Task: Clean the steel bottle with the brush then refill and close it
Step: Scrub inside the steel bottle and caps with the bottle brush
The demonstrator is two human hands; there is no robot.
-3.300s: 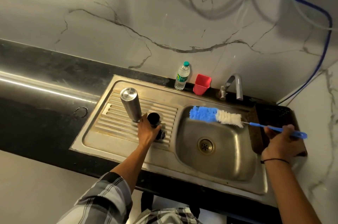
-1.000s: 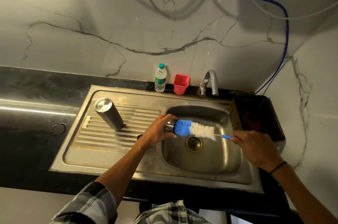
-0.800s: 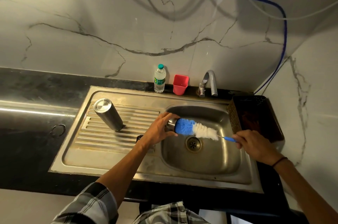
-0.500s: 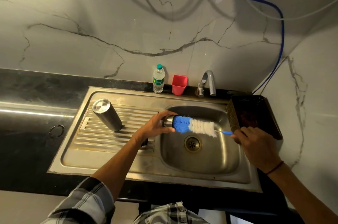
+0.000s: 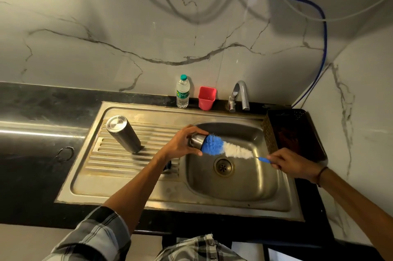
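The tall steel bottle (image 5: 123,133) stands on the drainboard, apart from both hands. My left hand (image 5: 180,145) grips a small steel cup-like piece (image 5: 196,140) sideways over the basin's left edge. The bottle brush (image 5: 225,148), blue at its tip and white behind, has its blue end at that piece's mouth. My right hand (image 5: 291,164) pinches the brush's thin blue handle (image 5: 264,160) over the basin's right side. A small black part (image 5: 169,165) lies on the drainboard, partly hidden under my left forearm.
The steel sink (image 5: 170,203) has a drain at the basin's middle. Behind it stand a plastic water bottle (image 5: 182,92), a red cup (image 5: 207,98) and the tap (image 5: 240,94). A dark rack (image 5: 293,135) sits right of the basin. Black counter extends left.
My left hand left the drainboard with the steel piece and came over the basin, and the brush came to its mouth. Over the last second both hands shifted only slightly.
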